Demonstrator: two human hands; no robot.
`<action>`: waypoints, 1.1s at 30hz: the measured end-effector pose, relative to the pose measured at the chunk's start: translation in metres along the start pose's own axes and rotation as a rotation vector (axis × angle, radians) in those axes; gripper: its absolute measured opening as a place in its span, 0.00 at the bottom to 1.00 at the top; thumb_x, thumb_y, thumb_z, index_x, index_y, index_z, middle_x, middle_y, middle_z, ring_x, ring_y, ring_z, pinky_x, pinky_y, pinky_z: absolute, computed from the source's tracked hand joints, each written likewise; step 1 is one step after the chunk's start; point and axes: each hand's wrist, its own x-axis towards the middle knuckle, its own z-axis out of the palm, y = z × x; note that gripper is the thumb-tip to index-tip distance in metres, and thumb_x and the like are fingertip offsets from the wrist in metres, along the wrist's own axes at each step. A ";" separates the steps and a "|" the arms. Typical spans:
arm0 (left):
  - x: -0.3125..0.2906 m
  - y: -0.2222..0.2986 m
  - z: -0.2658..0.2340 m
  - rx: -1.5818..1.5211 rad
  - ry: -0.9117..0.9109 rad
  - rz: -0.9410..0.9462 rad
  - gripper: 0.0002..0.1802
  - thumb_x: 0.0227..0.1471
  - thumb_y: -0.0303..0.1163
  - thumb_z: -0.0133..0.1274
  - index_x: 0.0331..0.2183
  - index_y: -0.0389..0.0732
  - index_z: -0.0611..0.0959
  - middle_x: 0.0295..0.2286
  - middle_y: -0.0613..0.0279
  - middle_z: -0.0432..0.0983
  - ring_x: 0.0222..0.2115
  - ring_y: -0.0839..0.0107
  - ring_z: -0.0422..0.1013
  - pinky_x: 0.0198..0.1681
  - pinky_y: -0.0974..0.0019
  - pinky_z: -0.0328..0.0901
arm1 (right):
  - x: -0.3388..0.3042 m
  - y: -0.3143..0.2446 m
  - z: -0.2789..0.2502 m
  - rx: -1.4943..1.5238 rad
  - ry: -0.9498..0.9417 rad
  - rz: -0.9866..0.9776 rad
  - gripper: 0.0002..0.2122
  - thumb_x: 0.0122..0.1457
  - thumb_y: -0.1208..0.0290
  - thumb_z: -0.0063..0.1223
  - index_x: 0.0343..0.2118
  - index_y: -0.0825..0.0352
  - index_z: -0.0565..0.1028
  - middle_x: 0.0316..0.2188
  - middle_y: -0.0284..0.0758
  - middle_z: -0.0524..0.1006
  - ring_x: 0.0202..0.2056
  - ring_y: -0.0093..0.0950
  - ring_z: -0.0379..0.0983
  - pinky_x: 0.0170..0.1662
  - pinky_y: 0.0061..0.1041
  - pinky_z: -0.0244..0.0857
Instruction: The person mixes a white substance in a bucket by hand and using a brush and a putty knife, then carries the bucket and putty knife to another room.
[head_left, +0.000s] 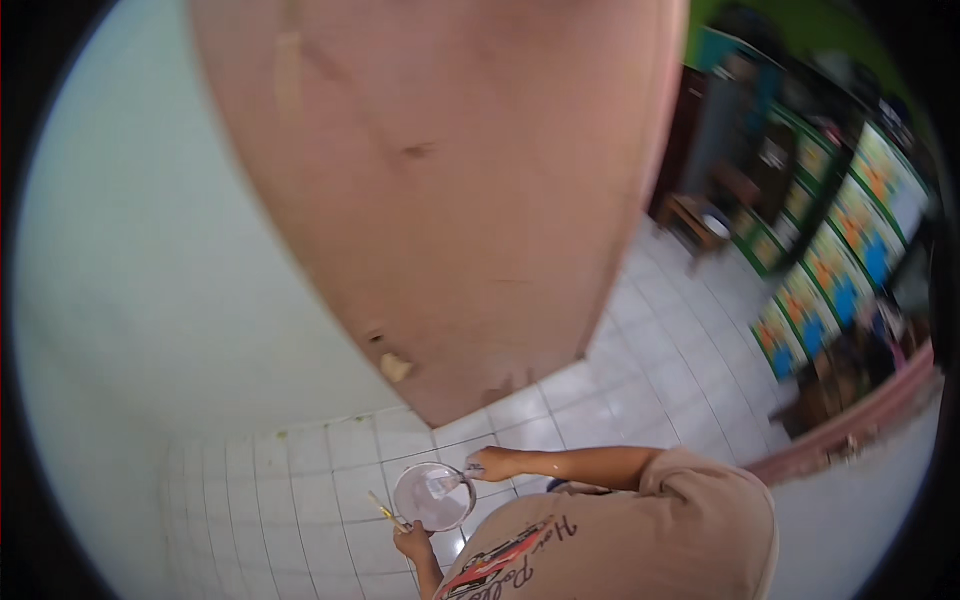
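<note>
A round bucket [403,488] holding pale, whitish paint is in front of my body at the lower middle. My right hand [496,463] is closed at the bucket's far right rim, gripping a brush-like tool [446,484] whose pale, wide head reaches over the paint. Its exact kind is blurred. At the near left rim, my left hand [413,541] is closed round a thin yellow-handled tool [384,508] that sticks out beyond the bucket. Whether those fingers also grip the rim, I cannot tell.
A large pinkish-brown door [470,230] stands upright ahead, with a light patch low down. A pale wall [150,250] is on the left. White tiles [650,330] cover the floor. A wooden stool [692,222] and colourful patterned panels [820,285] stand at the right.
</note>
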 end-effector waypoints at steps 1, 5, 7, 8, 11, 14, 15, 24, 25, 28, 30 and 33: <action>0.007 -0.004 0.017 0.031 -0.055 -0.014 0.09 0.42 0.17 0.52 0.27 0.33 0.69 0.23 0.62 0.67 0.18 0.69 0.72 0.19 0.61 0.78 | -0.010 0.009 -0.013 0.027 0.040 0.042 0.14 0.60 0.59 0.52 0.39 0.66 0.77 0.35 0.46 0.79 0.39 0.43 0.76 0.44 0.39 0.68; 0.015 0.016 0.085 0.058 -0.231 0.022 0.10 0.43 0.16 0.51 0.27 0.35 0.67 0.23 0.62 0.67 0.18 0.69 0.72 0.19 0.61 0.78 | -0.051 0.053 -0.048 0.142 0.139 0.158 0.14 0.59 0.62 0.52 0.41 0.67 0.77 0.35 0.45 0.79 0.39 0.42 0.76 0.45 0.37 0.68; 0.004 0.017 0.118 0.053 -0.277 0.041 0.10 0.42 0.16 0.52 0.27 0.32 0.68 0.23 0.60 0.67 0.17 0.69 0.71 0.18 0.62 0.77 | -0.073 0.079 -0.059 0.195 0.165 0.226 0.14 0.59 0.63 0.52 0.42 0.67 0.78 0.36 0.45 0.79 0.40 0.40 0.76 0.45 0.35 0.68; -0.003 0.022 0.132 0.034 -0.293 0.057 0.10 0.41 0.16 0.53 0.27 0.30 0.69 0.22 0.59 0.67 0.15 0.69 0.70 0.16 0.63 0.77 | -0.083 0.089 -0.063 0.209 0.180 0.233 0.14 0.59 0.63 0.52 0.42 0.67 0.78 0.36 0.45 0.79 0.40 0.40 0.76 0.45 0.35 0.68; -0.015 0.023 0.171 0.110 -0.342 0.088 0.10 0.41 0.18 0.54 0.28 0.29 0.70 0.23 0.58 0.68 0.16 0.69 0.71 0.16 0.64 0.76 | -0.111 0.117 -0.083 0.293 0.228 0.264 0.14 0.60 0.62 0.52 0.42 0.66 0.78 0.37 0.44 0.79 0.40 0.39 0.76 0.45 0.35 0.68; -0.028 0.033 0.218 0.195 -0.414 0.099 0.10 0.41 0.19 0.55 0.29 0.28 0.71 0.24 0.58 0.69 0.18 0.69 0.72 0.16 0.65 0.76 | -0.141 0.144 -0.114 0.274 0.272 0.229 0.13 0.60 0.62 0.52 0.42 0.65 0.78 0.35 0.41 0.80 0.37 0.36 0.77 0.42 0.34 0.69; -0.036 0.039 0.235 0.205 -0.427 0.103 0.10 0.41 0.19 0.55 0.29 0.28 0.71 0.24 0.58 0.69 0.18 0.69 0.72 0.16 0.65 0.76 | -0.152 0.154 -0.124 0.313 0.274 0.251 0.13 0.60 0.62 0.53 0.42 0.65 0.78 0.34 0.40 0.80 0.36 0.35 0.78 0.40 0.33 0.69; -0.122 0.087 0.415 0.408 -0.702 0.221 0.13 0.40 0.22 0.58 0.30 0.29 0.75 0.22 0.58 0.73 0.19 0.70 0.72 0.20 0.65 0.72 | -0.275 0.260 -0.203 0.409 0.329 0.418 0.12 0.60 0.62 0.52 0.40 0.65 0.78 0.30 0.38 0.79 0.29 0.31 0.77 0.36 0.32 0.69; -0.143 0.099 0.438 0.494 -0.712 0.323 0.12 0.40 0.24 0.59 0.29 0.30 0.76 0.22 0.59 0.73 0.20 0.70 0.71 0.22 0.64 0.69 | -0.296 0.274 -0.207 0.372 0.398 0.415 0.11 0.60 0.63 0.52 0.40 0.64 0.78 0.29 0.38 0.79 0.29 0.31 0.77 0.36 0.32 0.69; -0.158 0.100 0.495 0.452 -0.834 0.302 0.11 0.40 0.26 0.60 0.28 0.32 0.77 0.21 0.60 0.74 0.20 0.71 0.70 0.24 0.63 0.68 | -0.336 0.279 -0.248 0.387 0.433 0.460 0.11 0.59 0.65 0.51 0.40 0.64 0.78 0.28 0.37 0.80 0.28 0.30 0.77 0.36 0.31 0.69; -0.166 0.095 0.536 0.511 -0.869 0.413 0.11 0.39 0.27 0.60 0.27 0.33 0.77 0.20 0.61 0.74 0.20 0.71 0.70 0.25 0.62 0.68 | -0.366 0.290 -0.266 0.421 0.441 0.532 0.12 0.59 0.65 0.50 0.41 0.64 0.78 0.27 0.35 0.79 0.28 0.28 0.76 0.34 0.30 0.69; -0.214 0.116 0.605 0.481 -1.042 0.518 0.09 0.41 0.27 0.58 0.26 0.32 0.77 0.18 0.61 0.74 0.17 0.73 0.72 0.22 0.66 0.68 | -0.411 0.314 -0.280 0.448 0.529 0.634 0.12 0.60 0.65 0.50 0.41 0.65 0.77 0.26 0.34 0.79 0.26 0.24 0.74 0.32 0.27 0.68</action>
